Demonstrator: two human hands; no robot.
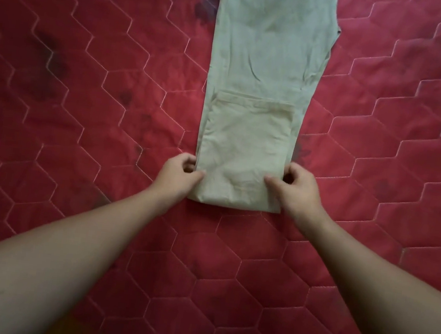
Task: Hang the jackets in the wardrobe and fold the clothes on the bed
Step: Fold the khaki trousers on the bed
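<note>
A pair of pale beige trousers (265,61) lies flat and lengthwise on the red quilted bed cover (83,94), running from the top edge of the view toward me. Its near end is folded back over itself into a rectangular flap (244,147). My left hand (178,171) pinches the left edge of that flap, thumb on top of the cloth. On the opposite side my right hand (295,184) pinches the right edge the same way. Both forearms reach in from the bottom corners.
The bed cover has a hexagon stitch pattern and dark floral patches (49,57). It fills the whole view on every side of the trousers. No other clothes or furniture are in sight.
</note>
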